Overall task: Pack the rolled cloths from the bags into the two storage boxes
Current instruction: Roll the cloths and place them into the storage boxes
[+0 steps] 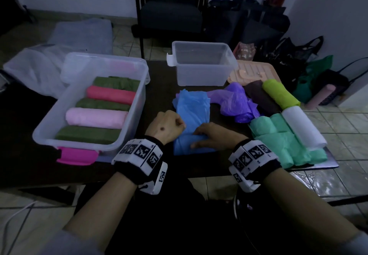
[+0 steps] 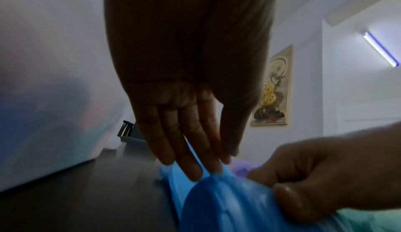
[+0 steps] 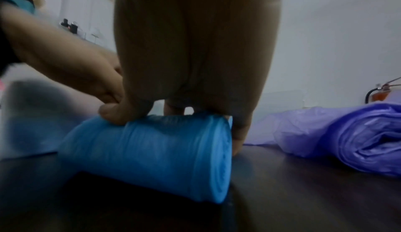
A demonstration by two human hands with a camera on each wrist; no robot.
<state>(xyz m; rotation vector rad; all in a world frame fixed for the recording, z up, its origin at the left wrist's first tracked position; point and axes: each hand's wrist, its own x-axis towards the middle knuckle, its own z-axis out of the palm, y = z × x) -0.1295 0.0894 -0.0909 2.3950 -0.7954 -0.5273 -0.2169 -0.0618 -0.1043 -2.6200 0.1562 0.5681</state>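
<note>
Left box point(image 1: 49, 127) holds five rolls, right box point(image 1: 201, 65) none; both hands point(image 1: 167, 125) point(image 1: 215, 135) curl round blue bag point(image 1: 191, 111); several bagged rolls point(image 1: 278, 131) remain.

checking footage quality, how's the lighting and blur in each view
Head view: dim and bluish, bent at the edges, yet the blue roll and large box read clearly. Left wrist view: left hand backlit and dark, lamp glaring. Right wrist view: left side smeared, purple bag soft.
</note>
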